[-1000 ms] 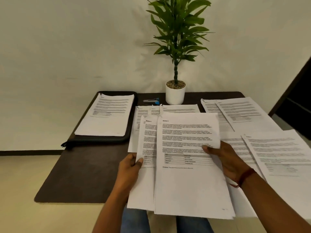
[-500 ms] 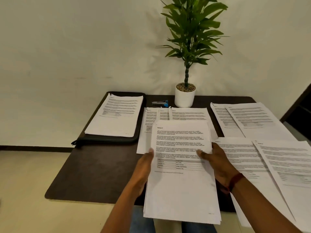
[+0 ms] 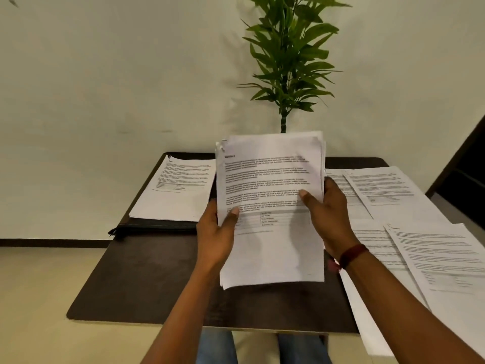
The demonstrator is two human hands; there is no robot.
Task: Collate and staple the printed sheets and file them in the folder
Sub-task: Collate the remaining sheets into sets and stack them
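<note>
My left grip (image 3: 215, 237) and right grip (image 3: 330, 219) both clamp the collated stack (image 3: 273, 195), upright over mid tabletop (image 3: 147, 279). One printed set (image 3: 181, 190) lies on the folder (image 3: 157, 227), far left (stapler hidden). This stack looks unstapled and unfiled to me; loose sheets (image 3: 433, 253) on the right remain.

No text can be read for certain. The stack of sheets (image 3: 271, 248) at the centre of the frame bears a short bold heading at its upper left, then paragraphs and a table, all blurred. The print on the page (image 3: 174, 200) lying on the folder (image 3: 157, 227) at left and on the loose sheets (image 3: 435, 258) at right is too small to read.
</note>
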